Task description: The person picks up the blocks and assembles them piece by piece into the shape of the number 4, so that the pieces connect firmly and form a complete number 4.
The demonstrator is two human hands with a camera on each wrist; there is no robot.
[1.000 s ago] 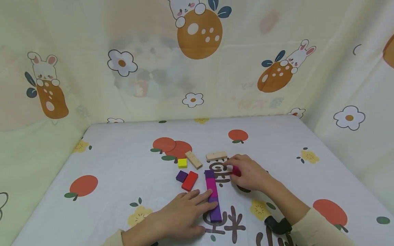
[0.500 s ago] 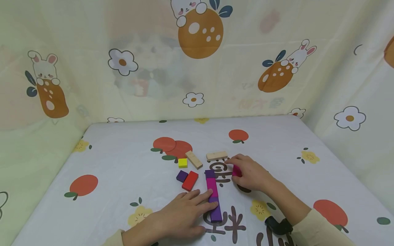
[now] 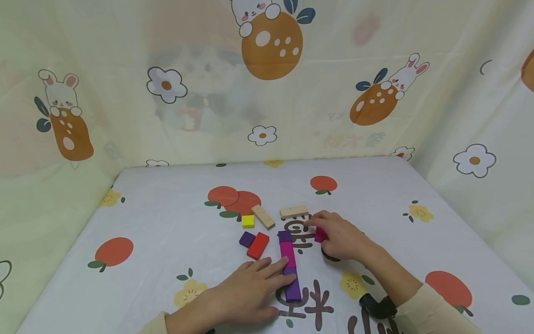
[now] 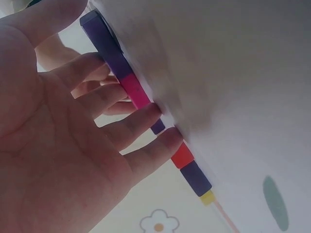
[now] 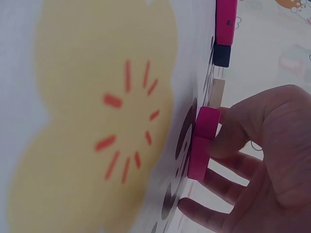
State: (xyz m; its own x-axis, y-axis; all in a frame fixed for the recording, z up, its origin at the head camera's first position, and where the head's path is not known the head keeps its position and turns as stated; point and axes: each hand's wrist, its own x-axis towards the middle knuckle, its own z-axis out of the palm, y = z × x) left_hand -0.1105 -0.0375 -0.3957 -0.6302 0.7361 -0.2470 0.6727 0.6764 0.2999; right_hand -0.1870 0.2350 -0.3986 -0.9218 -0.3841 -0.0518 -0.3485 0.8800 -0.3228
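Pinching boxy pink blocks [image 5: 198, 158], right hand [image 3: 341, 236], wooden bar [image 3: 294, 212] near

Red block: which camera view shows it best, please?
Head view: the whole top of the red block shows, uncovered. The left wrist view shows it partly hidden by the left hand; the right wrist view does not show it.

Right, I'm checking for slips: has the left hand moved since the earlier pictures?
No. In the head view, the left hand keeps the same place beside the printed yellow flower, with no clear shift either way.
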